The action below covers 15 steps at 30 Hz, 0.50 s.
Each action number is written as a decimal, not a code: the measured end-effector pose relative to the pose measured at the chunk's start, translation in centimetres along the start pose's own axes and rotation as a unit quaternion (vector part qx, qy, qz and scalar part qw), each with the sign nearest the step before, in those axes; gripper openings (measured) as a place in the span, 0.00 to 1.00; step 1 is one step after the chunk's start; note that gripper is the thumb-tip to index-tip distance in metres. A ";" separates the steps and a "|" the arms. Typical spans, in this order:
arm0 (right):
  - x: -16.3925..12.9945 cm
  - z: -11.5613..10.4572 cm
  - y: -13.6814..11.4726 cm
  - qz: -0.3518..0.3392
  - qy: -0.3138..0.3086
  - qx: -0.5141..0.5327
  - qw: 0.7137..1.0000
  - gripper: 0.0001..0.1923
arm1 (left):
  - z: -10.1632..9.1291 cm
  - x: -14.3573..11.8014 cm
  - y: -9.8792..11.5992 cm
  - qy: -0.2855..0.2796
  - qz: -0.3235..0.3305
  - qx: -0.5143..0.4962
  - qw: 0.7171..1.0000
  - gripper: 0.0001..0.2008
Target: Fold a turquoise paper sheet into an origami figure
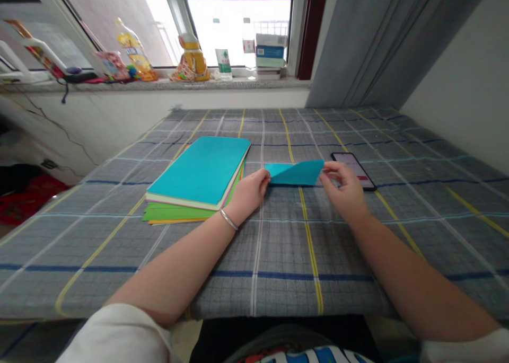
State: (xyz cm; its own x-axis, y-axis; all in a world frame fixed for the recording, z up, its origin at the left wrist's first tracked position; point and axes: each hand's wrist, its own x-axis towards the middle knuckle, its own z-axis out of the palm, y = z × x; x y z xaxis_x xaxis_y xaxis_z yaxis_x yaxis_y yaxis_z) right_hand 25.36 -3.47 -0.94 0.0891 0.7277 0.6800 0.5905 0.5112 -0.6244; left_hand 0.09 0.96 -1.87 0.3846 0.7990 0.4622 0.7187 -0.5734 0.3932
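Both hands, L [248, 193] & R [345, 188], grip folded teal paper [296, 173] by its end edges.

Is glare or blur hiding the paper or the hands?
Head view: the window is blown out white, but the folded paper, left hand and right hand are evenly lit and sharp; straight edges bow near the frame edges.
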 end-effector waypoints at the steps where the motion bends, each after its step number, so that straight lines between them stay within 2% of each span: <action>1: 0.0 0.1 0.4 0.024 0.004 0.007 1.000 0.14 | 0.0 0.0 -0.1 0.014 -0.026 -0.024 0.999 0.05; 4: -0.2 0.5 1.4 0.072 -0.027 0.011 0.997 0.21 | 0.0 0.2 -0.3 0.056 -0.065 -0.110 0.990 0.04; 6: -0.4 1.0 2.0 0.103 -0.055 0.016 0.993 0.27 | 0.2 0.4 -0.2 0.070 -0.088 -0.201 0.973 0.04; 10: -0.7 2.0 2.8 0.183 -0.038 0.071 0.980 0.40 | 0.7 0.8 0.2 0.096 -0.158 -0.380 0.906 0.09; 15: -0.3 2.7 2.9 0.282 -0.042 0.156 0.946 0.48 | 0.9 1.0 1.0 0.097 -0.232 -0.507 0.824 0.14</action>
State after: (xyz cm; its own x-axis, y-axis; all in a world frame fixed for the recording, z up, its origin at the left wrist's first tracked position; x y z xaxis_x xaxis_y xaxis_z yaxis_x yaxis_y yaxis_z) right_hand 24.90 -1.02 -4.01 0.2474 0.9521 0.1799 0.2017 0.1310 -0.9706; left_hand 1.69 1.38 -1.70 0.0347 0.9873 0.1552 -0.1295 -0.1495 0.9802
